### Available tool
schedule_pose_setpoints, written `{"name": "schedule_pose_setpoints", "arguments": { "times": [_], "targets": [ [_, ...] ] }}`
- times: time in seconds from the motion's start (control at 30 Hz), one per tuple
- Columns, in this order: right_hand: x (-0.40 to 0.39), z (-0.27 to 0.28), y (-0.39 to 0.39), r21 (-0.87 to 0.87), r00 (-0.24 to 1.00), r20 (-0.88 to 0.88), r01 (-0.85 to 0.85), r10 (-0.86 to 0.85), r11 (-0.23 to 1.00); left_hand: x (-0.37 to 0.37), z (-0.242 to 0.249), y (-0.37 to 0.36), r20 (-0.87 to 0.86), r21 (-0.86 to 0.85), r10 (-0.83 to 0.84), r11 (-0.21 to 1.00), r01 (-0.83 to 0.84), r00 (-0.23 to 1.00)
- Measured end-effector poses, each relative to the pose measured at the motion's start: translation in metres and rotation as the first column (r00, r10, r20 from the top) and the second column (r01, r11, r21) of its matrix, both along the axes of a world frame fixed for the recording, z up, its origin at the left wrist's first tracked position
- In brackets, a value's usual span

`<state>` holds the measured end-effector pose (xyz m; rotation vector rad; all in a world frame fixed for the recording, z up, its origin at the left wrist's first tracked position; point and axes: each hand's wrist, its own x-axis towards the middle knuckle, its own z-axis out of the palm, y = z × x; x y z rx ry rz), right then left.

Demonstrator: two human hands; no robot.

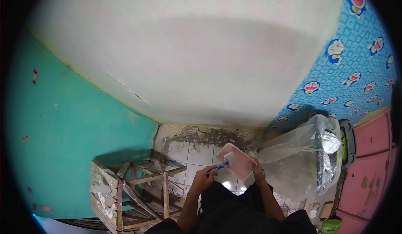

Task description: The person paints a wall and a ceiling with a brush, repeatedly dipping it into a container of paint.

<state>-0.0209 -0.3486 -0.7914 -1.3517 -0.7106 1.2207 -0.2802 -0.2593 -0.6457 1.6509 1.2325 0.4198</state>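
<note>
My left hand (204,179) is closed around the blue patterned handle of a paintbrush (224,164). The brush's whitish head rests over the inside of a shallow pink tray (241,166). Fingers of my right hand (257,171) grip this tray by its right edge, tilting it in front of my body. Pale smears of what looks like paint coat the tray's inside.
Ahead rises a whitish wall (201,66), with a green wall (83,117) at left and blue cartoon wallpaper (331,79) at right. A wooden stand (106,196) is by my left, a plastic-covered object (326,150) by my right. Tiles (201,153) are dirty along the wall.
</note>
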Motion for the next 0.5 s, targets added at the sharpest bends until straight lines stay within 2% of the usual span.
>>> {"name": "schedule_pose_setpoints", "arguments": {
  "times": [0.03,0.07,0.17,0.33,0.37,0.47,0.5],
  "targets": [
    [-0.001,0.003,0.004,0.031,0.997,-0.083,0.014,-0.011,0.999,0.001,0.009,0.001,0.017,0.060,-0.028,0.998,0.027,0.999],
    [-0.003,0.005,0.001,0.050,0.985,-0.169,0.030,-0.022,0.998,0.001,0.020,0.004,0.024,0.037,-0.029,0.999,0.028,0.999],
    [-0.008,0.054,0.011,0.088,0.972,-0.224,0.092,-0.071,0.992,0.011,0.053,0.019,0.075,-0.023,-0.030,0.999,0.032,0.997],
    [-0.022,0.081,0.013,0.128,0.922,-0.363,0.194,-0.136,0.973,0.019,0.119,0.032,0.184,-0.047,0.025,0.999,-0.016,0.983],
    [-0.024,0.079,0.014,0.171,0.923,-0.361,0.206,-0.133,0.964,0.018,0.126,0.034,0.205,0.030,0.002,1.000,-0.008,0.979],
    [-0.031,0.100,0.013,0.210,0.914,-0.385,0.225,-0.131,0.951,0.020,0.152,0.030,0.235,0.019,0.123,0.991,-0.131,0.964],
    [-0.031,0.105,0.011,0.200,0.918,-0.373,0.223,-0.137,0.954,0.022,0.158,0.029,0.240,0.080,0.132,0.985,-0.155,0.962]
  ]
}}
